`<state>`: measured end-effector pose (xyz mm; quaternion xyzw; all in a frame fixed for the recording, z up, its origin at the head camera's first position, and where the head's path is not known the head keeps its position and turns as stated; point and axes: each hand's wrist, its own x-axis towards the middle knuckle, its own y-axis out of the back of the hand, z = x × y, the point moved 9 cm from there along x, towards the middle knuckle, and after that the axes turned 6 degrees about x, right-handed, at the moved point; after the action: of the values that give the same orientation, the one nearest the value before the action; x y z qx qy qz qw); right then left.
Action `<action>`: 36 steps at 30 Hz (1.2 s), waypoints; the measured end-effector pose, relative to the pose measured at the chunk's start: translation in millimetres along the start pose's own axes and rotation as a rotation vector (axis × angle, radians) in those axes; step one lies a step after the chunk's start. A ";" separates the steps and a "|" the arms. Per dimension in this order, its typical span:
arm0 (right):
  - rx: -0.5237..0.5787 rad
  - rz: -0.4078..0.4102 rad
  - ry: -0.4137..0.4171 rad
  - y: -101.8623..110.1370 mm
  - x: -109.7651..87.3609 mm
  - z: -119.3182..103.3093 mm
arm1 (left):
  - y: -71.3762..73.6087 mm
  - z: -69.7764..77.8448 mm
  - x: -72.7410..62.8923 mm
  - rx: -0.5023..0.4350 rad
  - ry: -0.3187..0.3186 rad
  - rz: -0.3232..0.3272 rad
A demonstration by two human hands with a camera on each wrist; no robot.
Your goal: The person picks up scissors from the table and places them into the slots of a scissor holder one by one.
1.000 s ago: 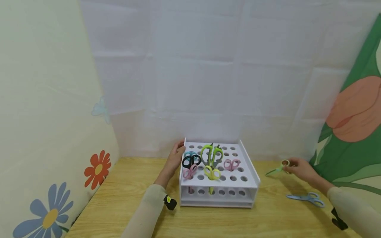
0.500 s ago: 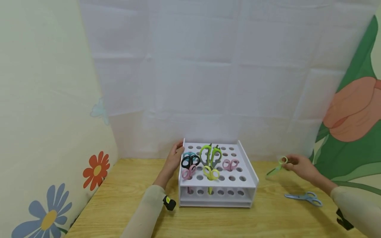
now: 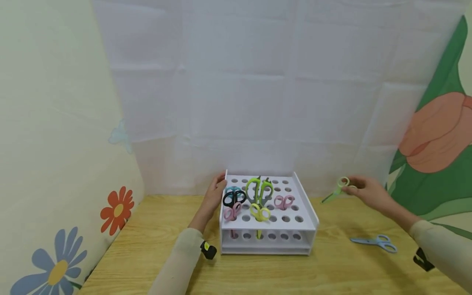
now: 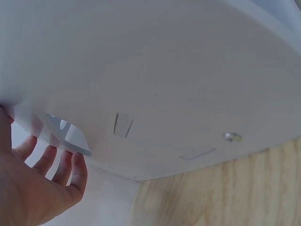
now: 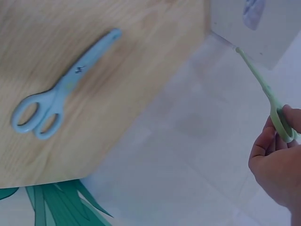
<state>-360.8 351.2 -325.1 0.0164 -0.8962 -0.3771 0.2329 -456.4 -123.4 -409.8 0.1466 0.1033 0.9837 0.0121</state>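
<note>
My right hand (image 3: 365,190) pinches light green scissors (image 3: 337,191) by the handle loops, above the table to the right of the rack. The blades point down and left; in the right wrist view the scissors (image 5: 264,87) appear edge-on. My left hand (image 3: 212,198) grips the rear left side of the white scissors rack (image 3: 278,225). In the left wrist view its bent fingers (image 4: 77,172) touch the panel edge by a cutout. Standing in the rack's holes are black scissors (image 3: 234,198), lime-green scissors (image 3: 264,191), yellow scissors (image 3: 259,212) and several others.
Light blue scissors (image 3: 377,242) lie on the wooden table (image 3: 166,262), right of the rack. A white cloth (image 3: 239,102) hangs behind. Flower-patterned cloth (image 3: 70,164) covers the left side, and leaf-patterned cloth (image 3: 435,164) the right.
My right hand has raised the green scissors higher off the table and moved slightly left. The left hand stays at the rack's side. The view has shifted slightly.
</note>
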 end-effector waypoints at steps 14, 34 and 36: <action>0.012 0.116 0.059 18.9 17.3 -39.8 | 0.8 -1.6 -0.3 0.014 0.012 0.005; 0.023 0.092 0.166 -4.4 20.4 -99.0 | 1.1 0.5 0.7 -0.008 0.005 0.004; 0.040 0.082 0.177 -7.4 19.4 -103.3 | 1.2 0.9 0.5 -0.007 0.004 0.003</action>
<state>-334.8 272.9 -259.6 0.0177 -0.8794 -0.3463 0.3262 -456.6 -124.4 -408.6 0.1445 0.0995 0.9844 0.0110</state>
